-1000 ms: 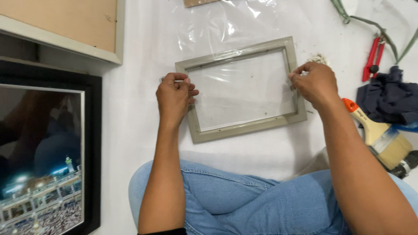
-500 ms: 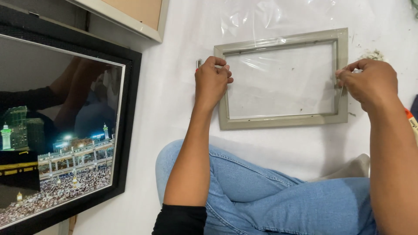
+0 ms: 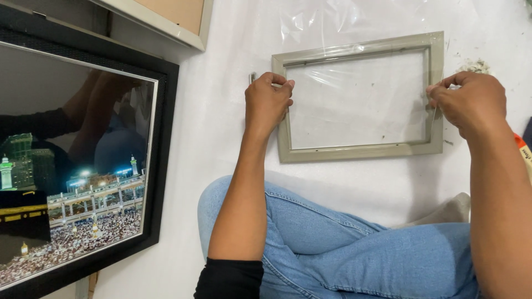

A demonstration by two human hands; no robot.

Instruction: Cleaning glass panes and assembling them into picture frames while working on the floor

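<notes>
Head camera looks down on a small grey-green picture frame (image 3: 360, 152) lying flat on a white surface (image 3: 221, 138), wrapped in clear plastic film (image 3: 354, 105) that wrinkles and glints along its top edge. At the frame's left side the left hand (image 3: 267, 102) is closed, its fingers (image 3: 280, 84) curled over the upper part of the left rail and pinching there; whether they grip the film or the rail itself cannot be told. At the frame's right side the right hand (image 3: 471, 102) is also closed, its fingers (image 3: 438, 91) pinched at the right rail about halfway up, seemingly on the film's edge. Both forearms reach out over the person's bent legs in blue jeans (image 3: 354, 249), which lie just below the frame. Well to the left leans a large black-framed picture (image 3: 83, 182) of a lit night-time building and a crowd, its glass reflecting the person. Above that, a pale frame with a tan board (image 3: 177, 16) sits at the top edge.
</notes>
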